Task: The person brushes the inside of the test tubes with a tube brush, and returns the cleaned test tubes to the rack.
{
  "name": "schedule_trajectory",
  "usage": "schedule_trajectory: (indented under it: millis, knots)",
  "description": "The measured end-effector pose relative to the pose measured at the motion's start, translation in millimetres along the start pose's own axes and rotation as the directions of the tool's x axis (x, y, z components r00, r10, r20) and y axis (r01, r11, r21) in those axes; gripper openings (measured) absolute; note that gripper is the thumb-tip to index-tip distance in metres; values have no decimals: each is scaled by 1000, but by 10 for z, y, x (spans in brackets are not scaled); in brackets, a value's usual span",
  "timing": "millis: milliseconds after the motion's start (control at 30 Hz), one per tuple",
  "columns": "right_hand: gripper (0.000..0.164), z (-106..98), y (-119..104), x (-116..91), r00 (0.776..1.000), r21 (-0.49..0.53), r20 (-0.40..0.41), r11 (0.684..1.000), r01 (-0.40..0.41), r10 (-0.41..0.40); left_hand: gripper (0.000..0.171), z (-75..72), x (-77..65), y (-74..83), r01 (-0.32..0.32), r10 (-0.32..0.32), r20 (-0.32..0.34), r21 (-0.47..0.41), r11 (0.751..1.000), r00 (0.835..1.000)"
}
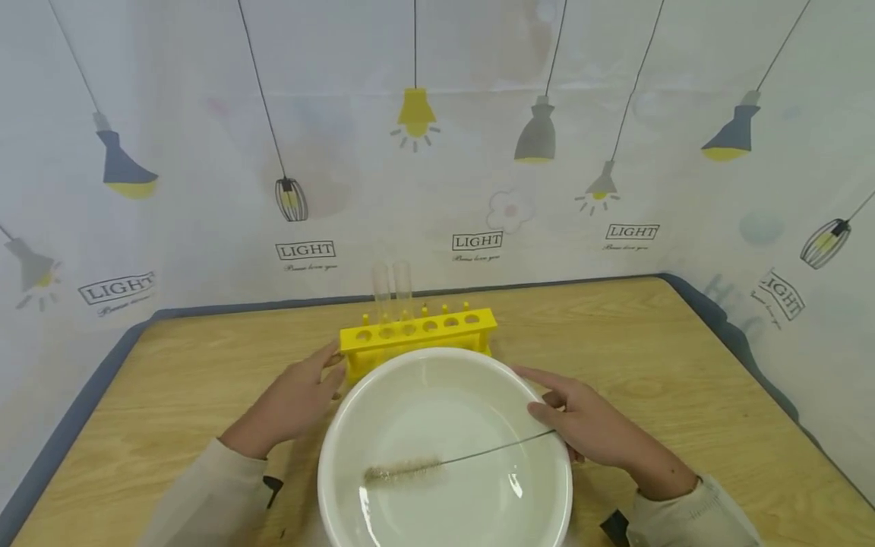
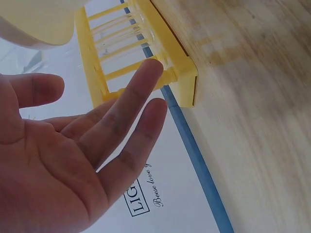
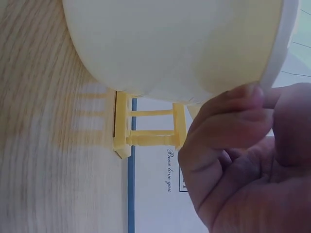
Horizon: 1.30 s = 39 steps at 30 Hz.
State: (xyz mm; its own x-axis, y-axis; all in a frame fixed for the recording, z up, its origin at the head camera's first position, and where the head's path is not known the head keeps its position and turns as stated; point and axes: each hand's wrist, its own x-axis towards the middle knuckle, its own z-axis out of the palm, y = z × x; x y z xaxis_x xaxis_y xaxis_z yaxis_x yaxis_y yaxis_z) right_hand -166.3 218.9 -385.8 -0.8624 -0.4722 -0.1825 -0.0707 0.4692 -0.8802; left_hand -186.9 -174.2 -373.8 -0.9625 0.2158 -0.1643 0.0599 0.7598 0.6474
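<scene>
A white basin [image 1: 330,486] stands at the front middle of the table, with a test tube brush [image 1: 403,471] lying in it. The brush's thin wire handle slants up to the right rim. At that rim my right hand [image 1: 595,422] grips the basin, thumb on the rim and fingers curled under it in the right wrist view. My left hand [image 1: 297,399], fingers loosely spread, is at the left end of a yellow test tube rack [image 1: 417,334] and holds nothing. Two clear test tubes [image 1: 402,285] stand upright in the rack, directly behind the basin.
The wooden table [image 1: 205,380] reaches back to a pale wall sheet [image 1: 383,190] printed with hanging lamps. A dark blue edge [image 1: 273,304] runs along the table's border. Small black pieces [image 1: 615,526] show by both sleeves.
</scene>
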Motion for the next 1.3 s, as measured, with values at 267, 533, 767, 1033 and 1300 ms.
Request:
schedule_trajectory:
  millis: [267,533,767,1033,1300]
  knots:
    - [55,11,9,4,1000,14,-4,1000,22,-22,65,15,57,33,-24,25,34,-30,999,999]
    - [54,-20,-32,-16,999,-96,-39,995,-14,10,65,-46,107,70,-19,20,-12,74,997,1000]
    - [33,-89,-57,-67,995,-230,-92,971,-67,47,57,-140,299,207,-68,84,-107,143,987,991]
    - [49,-144,-2,-145,999,-271,-34,962,-24,16,57,-186,561,480,-145,160,-107,132,981,981]
    - [45,-173,3,-140,993,-222,92,970,93,-75,56,-198,678,591,-135,142,-101,72,988,985]
